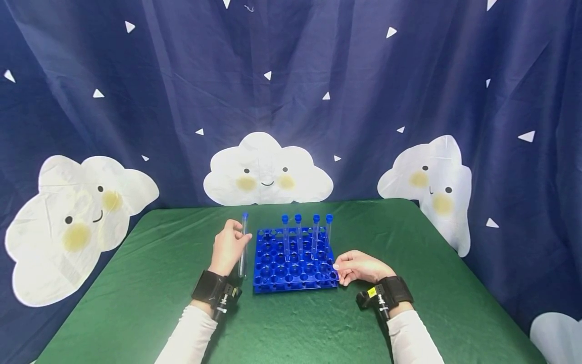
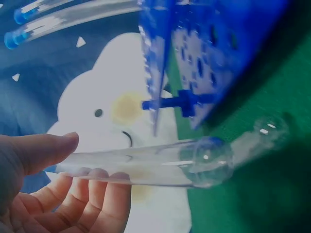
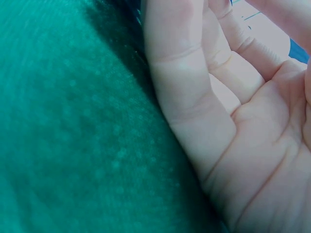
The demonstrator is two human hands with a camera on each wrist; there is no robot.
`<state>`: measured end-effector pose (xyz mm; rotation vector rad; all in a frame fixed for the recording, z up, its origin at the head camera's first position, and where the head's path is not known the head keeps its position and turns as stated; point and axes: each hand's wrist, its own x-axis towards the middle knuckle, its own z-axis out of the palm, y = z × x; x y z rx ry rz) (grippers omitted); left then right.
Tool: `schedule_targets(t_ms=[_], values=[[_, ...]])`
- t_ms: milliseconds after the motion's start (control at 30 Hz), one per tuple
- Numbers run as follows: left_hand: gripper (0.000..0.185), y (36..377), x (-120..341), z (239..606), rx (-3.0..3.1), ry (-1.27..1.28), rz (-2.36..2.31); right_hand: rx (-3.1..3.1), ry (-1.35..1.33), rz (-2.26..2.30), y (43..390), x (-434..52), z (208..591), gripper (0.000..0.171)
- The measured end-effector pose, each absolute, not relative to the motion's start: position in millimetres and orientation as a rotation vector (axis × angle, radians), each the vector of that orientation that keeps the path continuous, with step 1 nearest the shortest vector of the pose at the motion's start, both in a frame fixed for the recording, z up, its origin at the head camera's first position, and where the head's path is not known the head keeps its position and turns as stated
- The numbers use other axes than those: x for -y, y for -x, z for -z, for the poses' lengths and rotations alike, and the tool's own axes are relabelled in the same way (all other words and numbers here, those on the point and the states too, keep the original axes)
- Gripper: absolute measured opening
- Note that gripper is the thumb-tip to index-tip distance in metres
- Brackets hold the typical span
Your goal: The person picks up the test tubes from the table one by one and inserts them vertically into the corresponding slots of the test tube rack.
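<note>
The head view gives the whole layout: a blue plastic test-tube rack with rows of round holes stands on the green cloth-covered surface, four clear blue-capped tubes upright in its far row. The left hand holds a fifth clear blue-capped test tube upright just beside the rack's left edge, its rounded bottom low near the surface. The right hand rests at the rack's near right corner, fingertips touching the blue edge.

The left wrist view shows what the head view cannot: the thumb lies on one side of the clear tube and the fingers on the other, pinching it, with the rounded glassy bottom close to the green cloth and the rack right beside it. The right wrist view is nearly filled by the right palm with its fingers loosely curled against the green cloth; the rack is barely visible there.

No readable writing shows on tubes or rack. Both forearms, in white sleeves with black wrist straps, lie on either side of the rack.
</note>
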<state>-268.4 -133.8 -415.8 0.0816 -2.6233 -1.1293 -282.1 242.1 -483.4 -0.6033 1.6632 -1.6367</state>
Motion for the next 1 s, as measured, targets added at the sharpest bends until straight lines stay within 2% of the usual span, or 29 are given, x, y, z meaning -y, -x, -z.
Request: schedule_targets(t_ms=[400,1000], values=[[0.029,261,114,396,2.427,0.019,1.176,-1.66,0.614,1.635,283,-243,483,0.023],[0.029,262,80,393,2.289,0.139,1.291,-1.631,0.613,1.646,283,-242,484,0.022]])
